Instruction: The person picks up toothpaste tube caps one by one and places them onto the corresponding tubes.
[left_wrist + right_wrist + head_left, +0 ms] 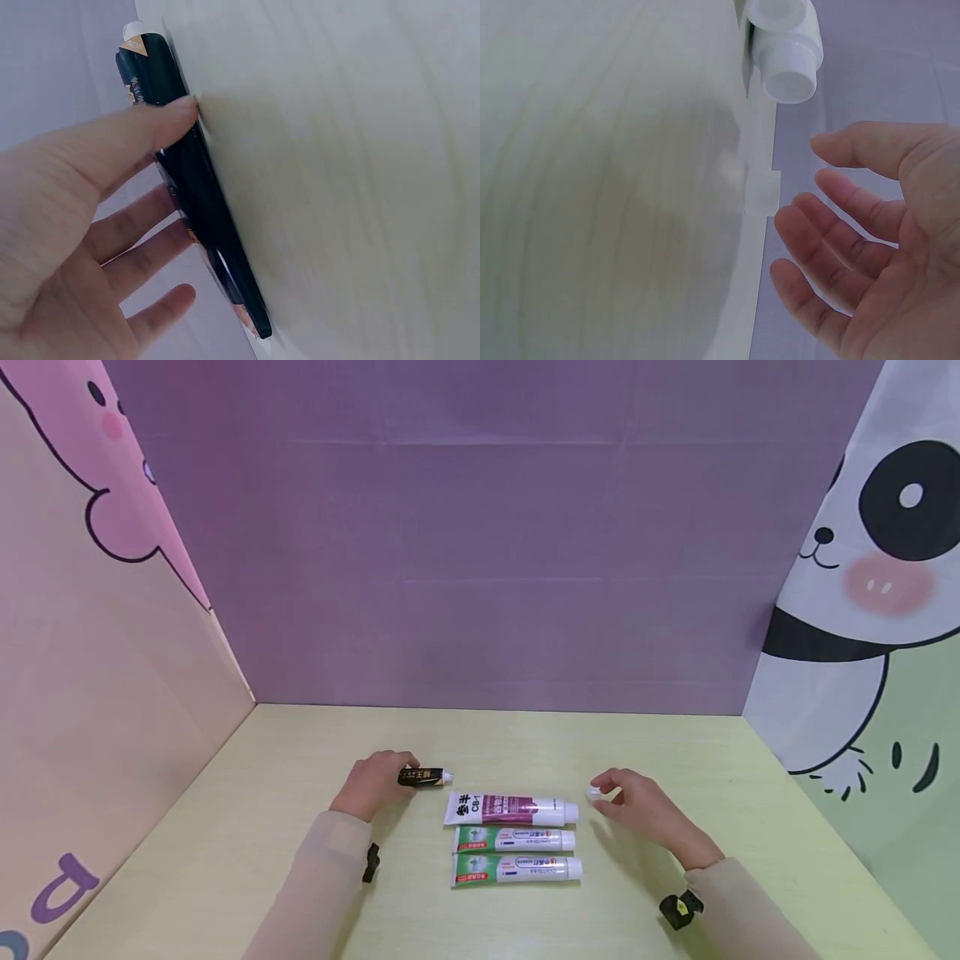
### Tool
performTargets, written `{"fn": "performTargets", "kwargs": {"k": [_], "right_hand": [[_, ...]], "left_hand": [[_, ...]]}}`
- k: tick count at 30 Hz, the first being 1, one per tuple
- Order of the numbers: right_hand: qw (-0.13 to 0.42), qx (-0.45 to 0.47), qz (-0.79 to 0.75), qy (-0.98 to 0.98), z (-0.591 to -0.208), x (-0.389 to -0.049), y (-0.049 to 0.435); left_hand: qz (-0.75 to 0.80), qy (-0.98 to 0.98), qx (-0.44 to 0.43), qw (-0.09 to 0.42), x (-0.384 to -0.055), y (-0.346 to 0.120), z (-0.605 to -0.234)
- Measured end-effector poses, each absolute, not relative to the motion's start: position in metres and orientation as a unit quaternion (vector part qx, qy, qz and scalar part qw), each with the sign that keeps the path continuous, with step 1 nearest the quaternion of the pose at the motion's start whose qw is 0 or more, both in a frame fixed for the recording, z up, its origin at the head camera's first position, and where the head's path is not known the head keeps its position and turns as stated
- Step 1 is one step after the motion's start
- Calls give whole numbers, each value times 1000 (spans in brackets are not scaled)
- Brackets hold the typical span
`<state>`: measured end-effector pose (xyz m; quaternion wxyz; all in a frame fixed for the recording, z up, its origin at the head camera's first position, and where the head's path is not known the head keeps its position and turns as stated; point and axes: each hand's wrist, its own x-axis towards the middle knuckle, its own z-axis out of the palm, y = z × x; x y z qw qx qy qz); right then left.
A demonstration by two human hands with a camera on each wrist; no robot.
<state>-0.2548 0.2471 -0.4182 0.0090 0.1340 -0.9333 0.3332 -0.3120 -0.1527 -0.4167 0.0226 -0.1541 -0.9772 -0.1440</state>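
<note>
My left hand [375,782] pinches a small black toothpaste tube [426,777] between thumb and fingers, its white tip pointing right. In the left wrist view, the thumb lies across the black tube [191,172], near its tip end. A small white cap [593,792] stands on the table by the fingertips of my right hand [637,806]. Seen from the right wrist, the fingers are parted and relaxed, apart from the cap [763,193]. Between the hands lies a white and purple toothpaste tube [510,810], its capped end towards the right hand.
Two green and white toothpaste tubes [517,839] lie in a row nearer me, below the purple one. The pale table [600,927] ends at a purple backdrop [495,568]. Side panels with cartoon pictures flank it, a panda panel [862,693] on the right.
</note>
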Motion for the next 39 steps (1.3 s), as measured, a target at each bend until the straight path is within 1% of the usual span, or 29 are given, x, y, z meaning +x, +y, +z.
{"fn": "performTargets", "kwargs": {"k": [15,27,39], "right_hand": [[3,123,330,-936,-422,-263,248],[16,131,325,-937,-429,-271,247],[3,116,314,-942,-427,-274,245]], "left_hand": [[-161,-975,-151,9,-306,-157,-418],[-187,-972,-142,3,-310,-156,-420],[-214,-964,-157,27,-313,-151,-419]]}}
